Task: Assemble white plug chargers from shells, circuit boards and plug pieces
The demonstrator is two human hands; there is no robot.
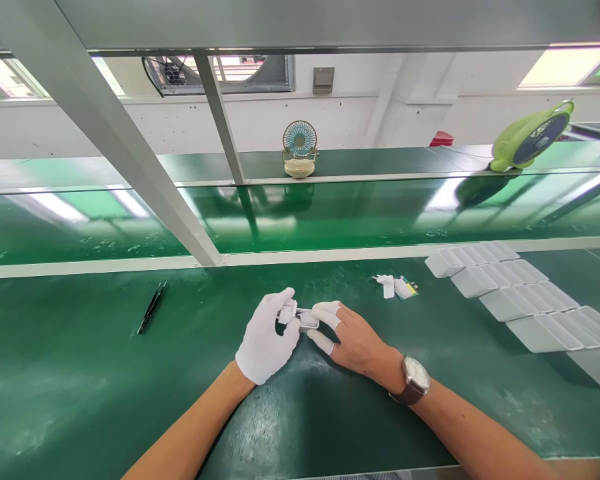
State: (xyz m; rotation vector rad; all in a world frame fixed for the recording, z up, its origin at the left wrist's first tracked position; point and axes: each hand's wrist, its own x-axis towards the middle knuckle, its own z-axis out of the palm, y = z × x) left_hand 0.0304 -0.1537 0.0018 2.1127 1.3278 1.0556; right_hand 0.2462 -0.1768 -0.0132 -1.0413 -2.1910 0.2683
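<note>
My left hand (270, 339), in a white glove, is closed on the left end of a small rectangular grey-and-white casing (307, 319). My right hand (347, 335), with white finger cots on several fingertips and a wristwatch (416, 377) on the wrist, grips the casing's right end between thumb and fingers. Both hands hold it low over the green tabletop (200, 393). The fingers hide part of the casing, and its inner details are too small to make out. To the right lie small white parts (388, 286) and a piece with green and yellow on it (405, 288).
Black tweezers (153, 307) lie on the left. At the right, several white plastic trays (530, 300) form a slanting row. A small fan (300, 148) and a green fan (533, 138) stand on the back shelf. A grey metal post (130, 147) slants down at the left.
</note>
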